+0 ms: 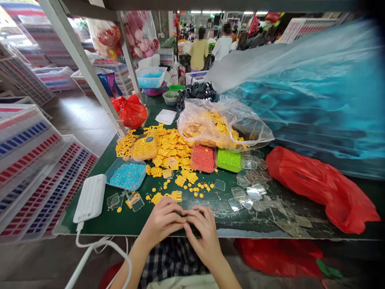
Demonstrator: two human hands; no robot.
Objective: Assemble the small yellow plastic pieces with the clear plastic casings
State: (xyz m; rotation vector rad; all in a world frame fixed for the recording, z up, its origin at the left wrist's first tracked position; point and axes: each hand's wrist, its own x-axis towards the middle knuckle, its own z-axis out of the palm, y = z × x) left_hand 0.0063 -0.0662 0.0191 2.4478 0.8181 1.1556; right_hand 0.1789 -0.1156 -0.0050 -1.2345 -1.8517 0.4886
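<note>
Left hand (161, 222) and right hand (204, 237) meeting over the table's (99, 222) near edge, fingers (195, 214) curled together, any grip hidden, yellow plastic pieces (168, 196) just beyond

Small yellow plastic pieces (173, 146) look smooth and slightly glossy on the matt dark green table (99, 222). The clear polythene bag (210, 116) is shiny and crinkled, the red plastic bag (319, 188) thin and creased, the white plastic power bank (89, 198) ribbed and matt.
</note>
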